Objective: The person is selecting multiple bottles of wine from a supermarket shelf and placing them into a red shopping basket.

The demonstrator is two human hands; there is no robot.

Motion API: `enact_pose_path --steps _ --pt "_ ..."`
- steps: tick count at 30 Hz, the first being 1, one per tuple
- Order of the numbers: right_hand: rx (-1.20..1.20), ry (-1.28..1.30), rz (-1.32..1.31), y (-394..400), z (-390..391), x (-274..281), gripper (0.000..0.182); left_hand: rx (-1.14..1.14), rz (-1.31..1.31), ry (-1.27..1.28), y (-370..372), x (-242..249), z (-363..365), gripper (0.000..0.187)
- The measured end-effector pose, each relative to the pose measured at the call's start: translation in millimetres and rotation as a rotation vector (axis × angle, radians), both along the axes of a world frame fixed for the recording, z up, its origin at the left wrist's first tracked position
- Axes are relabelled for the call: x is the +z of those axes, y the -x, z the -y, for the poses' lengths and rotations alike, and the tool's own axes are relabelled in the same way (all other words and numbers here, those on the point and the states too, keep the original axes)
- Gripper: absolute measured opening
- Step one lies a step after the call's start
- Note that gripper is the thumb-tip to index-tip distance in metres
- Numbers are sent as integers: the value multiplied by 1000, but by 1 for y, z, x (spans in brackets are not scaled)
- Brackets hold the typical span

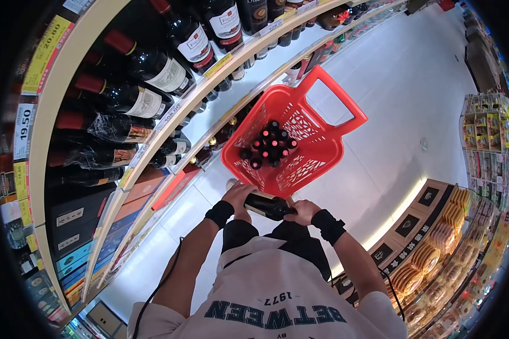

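Observation:
A dark wine bottle [268,205] with a pale label lies sideways in front of my waist, held in both hands. My left hand [238,199] is wrapped round its body near the base. My right hand [303,213] closes on the neck end, covering the bottle's top. Just beyond my hands stands a red shopping basket [321,165] with its handle raised. Inside it, several dark bottles [274,148] stand upright, grouped together, with red or black tops showing. Black bands circle both my wrists.
Along the left runs a curved shelf [131,179] of wine bottles [161,70], with price tags on its edges and boxes [76,220] lower down. A snack display [430,254] curves round the right. Further back stands a wire rack [486,133]. Pale tiled floor [390,96] surrounds the basket.

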State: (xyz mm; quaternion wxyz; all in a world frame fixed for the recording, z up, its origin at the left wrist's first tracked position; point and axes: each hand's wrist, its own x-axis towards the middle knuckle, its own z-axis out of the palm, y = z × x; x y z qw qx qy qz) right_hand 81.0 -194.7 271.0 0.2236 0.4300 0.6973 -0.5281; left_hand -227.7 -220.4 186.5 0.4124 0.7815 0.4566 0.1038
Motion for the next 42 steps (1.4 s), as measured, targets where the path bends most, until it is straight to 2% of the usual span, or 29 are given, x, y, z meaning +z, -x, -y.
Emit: enact_pose_path --steps 6,9,12,15,16,19,22,25,28,34,38,41,42 --pt "-108 -114 32 1 15 -21 48 -14 -107 119 -13 -34 2 73" --pt "-127 -53 95 1 14 -15 49 72 -144 9 -28 -39 8 80" --pt "-84 -33 212 4 14 -29 51 132 -314 37 -29 -48 5 77" --pt "-117 -58 324 8 18 -56 52 285 -353 194 -19 -74 4 70" --pt "-126 -56 336 8 19 -64 51 326 -367 232 -15 -74 7 61" --pt "-149 -44 375 10 10 -89 48 307 -411 271 -1 -86 -3 52" --pt "-166 -57 427 20 -2 -96 45 237 -473 173 5 -90 -15 46" --pt "-186 106 509 36 -29 -121 38 166 -498 103 7 -127 -32 41" --pt "-173 150 534 48 -39 -137 33 141 -519 82 9 -144 -46 36" --pt "-214 129 556 55 -50 -186 31 97 -568 121 10 -174 -66 37" --pt "-137 110 565 58 -59 -229 29 56 -563 101 9 -211 -69 37" --pt "-172 170 587 63 -63 -253 33 -5 -581 147 4 -203 -71 37" --pt "-202 184 606 65 -64 -265 35 25 -568 57 5 -208 -67 35"
